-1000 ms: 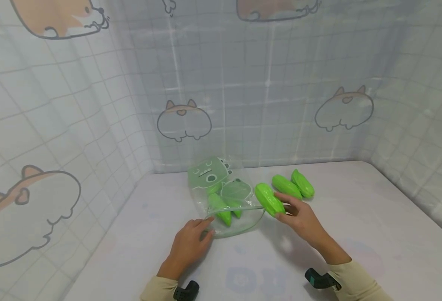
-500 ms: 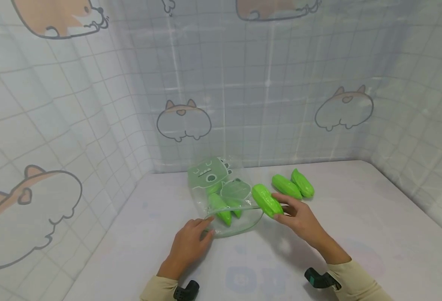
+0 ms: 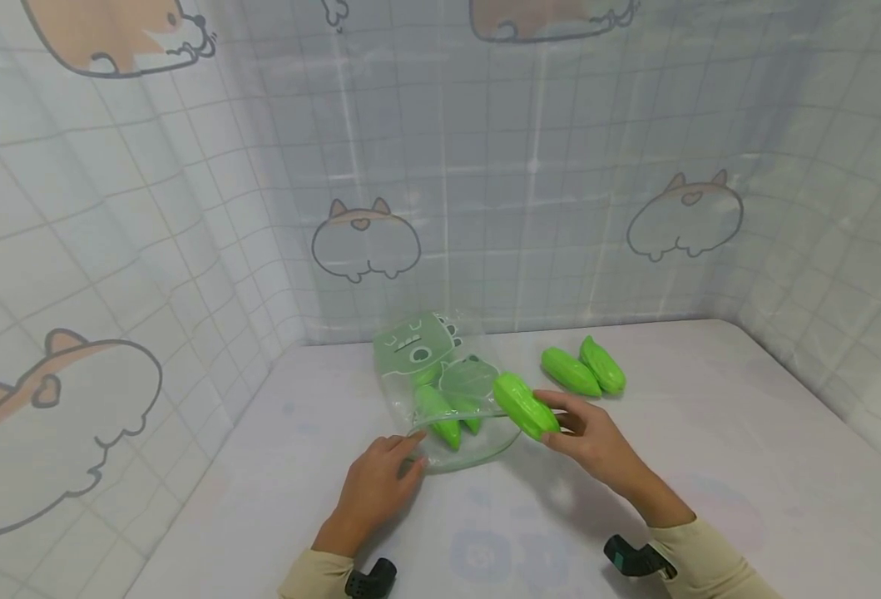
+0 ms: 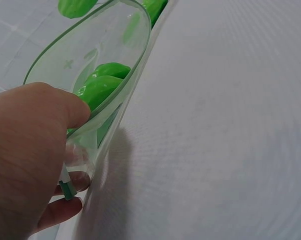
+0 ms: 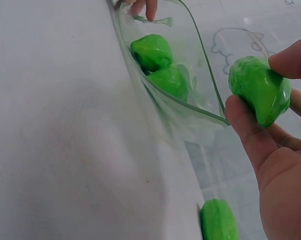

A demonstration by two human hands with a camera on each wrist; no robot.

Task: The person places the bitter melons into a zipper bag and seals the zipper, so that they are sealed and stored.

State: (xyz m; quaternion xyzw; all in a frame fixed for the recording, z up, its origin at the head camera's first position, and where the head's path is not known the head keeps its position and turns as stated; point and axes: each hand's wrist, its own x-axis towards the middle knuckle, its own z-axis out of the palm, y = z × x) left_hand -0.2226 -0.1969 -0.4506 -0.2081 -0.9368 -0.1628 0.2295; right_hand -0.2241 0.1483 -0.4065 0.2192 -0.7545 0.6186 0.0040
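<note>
The clear bag (image 3: 458, 378) has its rim pinched at seven o'clock by the left hand (image 3: 378, 487) — best prop that mouth wide. At the bag's three o'clock, the green gourd (image 3: 524, 405) wants aiming end-first; the right hand (image 3: 593, 437) grips it, fingers parted to its girth.

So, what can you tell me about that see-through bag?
The bag looks like thin, clear plastic, with green edging round its mouth and green cartoon shapes printed on it. It lies on the white table, mouth gaping toward the table's near side, with green vegetables inside. The left hand grips the left side of the mouth.
</note>
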